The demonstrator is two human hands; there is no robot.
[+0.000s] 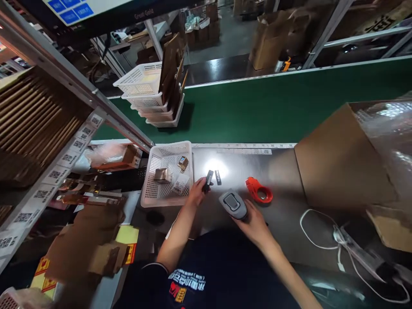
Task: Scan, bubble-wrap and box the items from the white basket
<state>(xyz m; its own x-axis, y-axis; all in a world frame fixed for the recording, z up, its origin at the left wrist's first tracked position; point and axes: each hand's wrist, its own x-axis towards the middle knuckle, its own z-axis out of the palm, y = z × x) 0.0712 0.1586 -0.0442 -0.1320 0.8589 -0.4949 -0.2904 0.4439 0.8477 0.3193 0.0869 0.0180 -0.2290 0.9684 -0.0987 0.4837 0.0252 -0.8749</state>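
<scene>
Head view, looking down on a metal table (283,214) set against a green conveyor belt (273,107). The left hand (196,193) has its fingers closed on a small black item (208,180), pinched at its lower end and held just above the table surface, close beside the right wall of a white basket (146,189). A second small black piece (218,177) lies flat on the table just beside the held one, apart from it. The right hand (255,225) has its fingers wrapped around the handle of a grey handheld scanner (233,204), whose head points toward the black item; the fingers' exact hold beneath the scanner is hidden.

An orange tape cutter (259,192) rests on the table just right of the scanner, not touched by either hand. The white basket holds several small packets, one with a gold-coloured face, contents too small to identify. A stack of white baskets (144,92) with brown card sheets stands on the belt, well apart. A large brown carton (341,163) occupies the right of the table, with a white cable (318,244) lying near it. Shelving with QR-code labels (56,174) runs along the left.
</scene>
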